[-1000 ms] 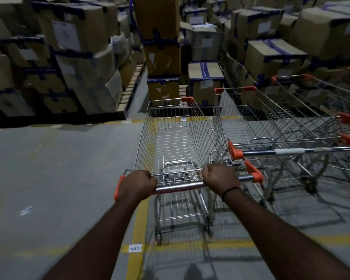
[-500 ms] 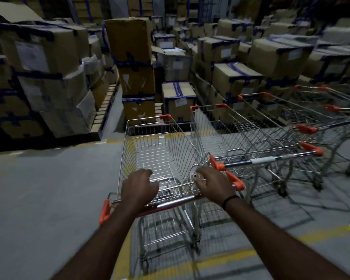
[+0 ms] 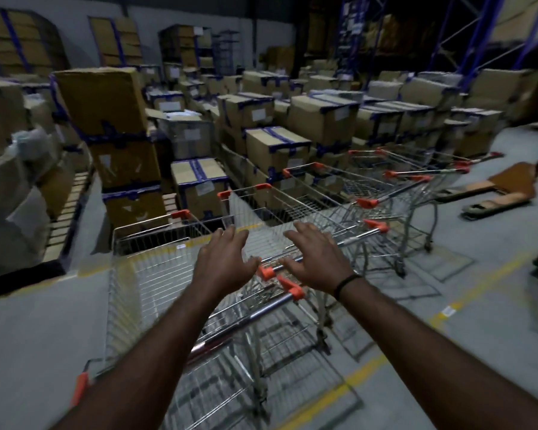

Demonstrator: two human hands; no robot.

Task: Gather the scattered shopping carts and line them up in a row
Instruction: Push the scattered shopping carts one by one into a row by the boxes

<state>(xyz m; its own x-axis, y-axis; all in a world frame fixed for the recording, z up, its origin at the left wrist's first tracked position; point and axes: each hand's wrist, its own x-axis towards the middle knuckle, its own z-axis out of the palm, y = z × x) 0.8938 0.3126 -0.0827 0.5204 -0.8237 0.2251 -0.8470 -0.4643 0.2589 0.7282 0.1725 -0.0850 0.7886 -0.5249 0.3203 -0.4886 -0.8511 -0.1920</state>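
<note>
A wire shopping cart with orange handle ends stands right in front of me, its steel handle bar running below my arms. My left hand and my right hand hover above the basket, fingers spread, holding nothing. To its right stands a second cart side by side with it, then a third cart and a fourth cart, forming a row that runs toward the right rear. All noses point at the boxes.
Stacked cardboard boxes with blue tape wall off the far side, on wooden pallets at left. A pallet jack lies on the floor at right. Yellow floor lines cross the grey concrete. Blue racking rises behind.
Both hands have let go of the cart's handle bar and lifted up, fingers opening. The view has tilted up and swung right, showing more carts and the pallet jack.
</note>
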